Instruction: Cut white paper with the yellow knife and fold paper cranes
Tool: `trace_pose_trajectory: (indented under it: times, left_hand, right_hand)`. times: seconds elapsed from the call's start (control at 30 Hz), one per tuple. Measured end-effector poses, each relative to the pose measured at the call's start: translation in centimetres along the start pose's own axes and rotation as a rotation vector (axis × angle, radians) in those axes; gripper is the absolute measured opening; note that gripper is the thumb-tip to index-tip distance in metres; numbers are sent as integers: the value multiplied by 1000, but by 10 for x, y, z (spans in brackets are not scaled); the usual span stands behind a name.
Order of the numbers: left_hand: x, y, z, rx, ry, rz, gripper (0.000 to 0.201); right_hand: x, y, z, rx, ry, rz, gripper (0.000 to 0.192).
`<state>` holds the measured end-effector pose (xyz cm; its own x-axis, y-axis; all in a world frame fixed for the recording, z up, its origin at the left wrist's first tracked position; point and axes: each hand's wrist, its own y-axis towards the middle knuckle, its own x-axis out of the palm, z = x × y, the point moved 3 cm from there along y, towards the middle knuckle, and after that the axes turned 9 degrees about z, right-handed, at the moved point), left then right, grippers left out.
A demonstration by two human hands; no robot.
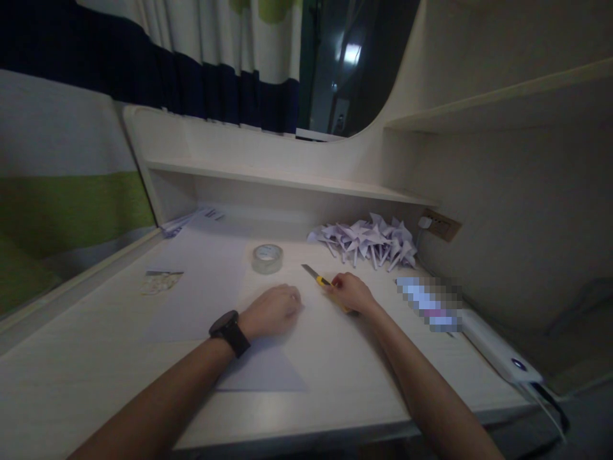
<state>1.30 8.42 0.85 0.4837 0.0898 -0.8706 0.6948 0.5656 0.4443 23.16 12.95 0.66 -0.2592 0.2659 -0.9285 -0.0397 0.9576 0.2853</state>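
Observation:
My right hand (352, 292) is closed around a yellow utility knife (323, 281), its grey blade pointing away to the upper left over the desk. My left hand (275, 311), with a black watch on the wrist, rests on the desk with its fingers curled in. Whether anything is inside those fingers is hidden. Under the left wrist and forearm lies a piece of white paper (268, 374) with a slanted right edge. Beyond the left hand stands a roll of clear tape (267, 259), touched by neither hand.
White paper sheets (211, 275) cover the desk's left part, with a small printed packet (161, 283) beside them. Folded paper pinwheels (366, 239) are heaped at the back right. A blurred-out device (428, 303) and a white power strip (498, 348) with cables lie along the right wall.

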Motion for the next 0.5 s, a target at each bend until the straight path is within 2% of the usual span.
trace_pose_trajectory:
  times: [0.13,0.33,0.5]
  left_hand:
    - [-2,-1,2,5,7,2,25]
    - [0,-1,5,42,21,-4,37]
    - [2,0,5,49,7,-25,41]
  right_hand:
    - [0,-3,-5,-4,-31,0,45]
    - [4,-6,-9,22,-48,6,29]
    - [4,-4,-10,41,55,16,28]
